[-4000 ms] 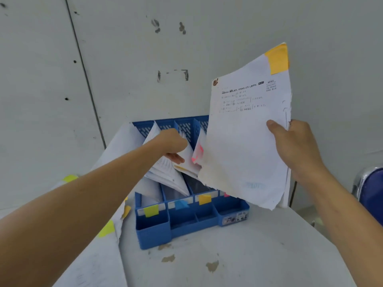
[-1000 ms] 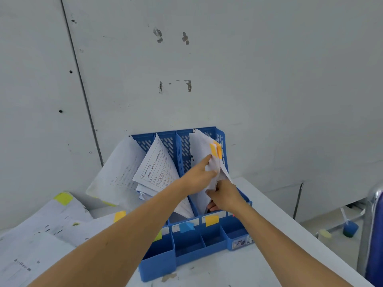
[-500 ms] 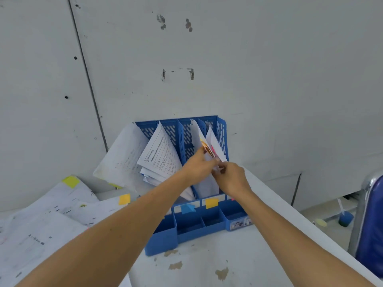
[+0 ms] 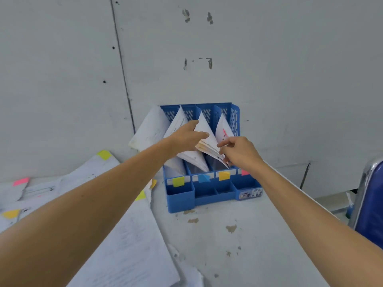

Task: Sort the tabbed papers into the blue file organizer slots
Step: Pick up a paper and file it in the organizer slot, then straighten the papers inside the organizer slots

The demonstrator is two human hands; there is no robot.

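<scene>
The blue file organizer (image 4: 213,195) stands against the wall, with four upright slots marked in front by yellow-green (image 4: 178,181), blue (image 4: 203,178), orange (image 4: 224,175) and pink (image 4: 244,172) tabs. White papers lean in every slot. My left hand (image 4: 186,138) reaches in with straight fingers and presses on the papers in the orange slot (image 4: 204,129). My right hand (image 4: 238,152) touches the front edge of the same stack with loosely bent fingers. Loose tabbed papers (image 4: 128,245) lie on the table at the left.
The loose sheets at the left carry yellow-green (image 4: 104,155), pink (image 4: 20,181) and orange (image 4: 10,214) tabs. A blue chair with a chrome frame (image 4: 371,199) stands at the right. The white table (image 4: 238,245) is stained in front of the organizer. A grey wall is right behind.
The orange-tabbed sheet that my right hand held up has gone down into the orange slot. Both hands now rest at that stack, lower than half a second ago.
</scene>
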